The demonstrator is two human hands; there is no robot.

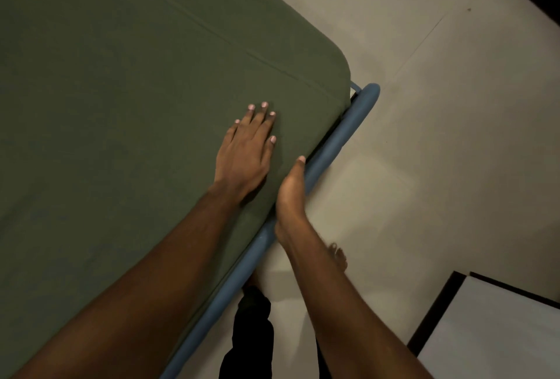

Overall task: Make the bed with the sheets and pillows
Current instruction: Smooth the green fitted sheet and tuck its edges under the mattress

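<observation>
Where the person stands against the long side of the bed (75, 166), one bare foot (339, 256) shows on the tiled floor (424, 136) beside the blue frame rail (330, 148), with one white board (491, 333) edged in black lying off to their right. Next up, the right hand (291, 193) is set edge-on against the bed's side, thumb at the rim. Its fingers go down out of sight between bed and rail, so I cannot tell whether they pinch cloth or only push. Just beside it, on top, the left hand (242, 154) lies flat, straight fingers pressing the green sheet (151, 60), holding nothing. Edge and rail run away up and to the right, and the rounded corner (336, 69) lies just past the left fingertips (264, 105), so any tucking likely works that way, the right hand being nearer the overhang. I count one sheet, two hands, one rail, and no pillows in view
</observation>
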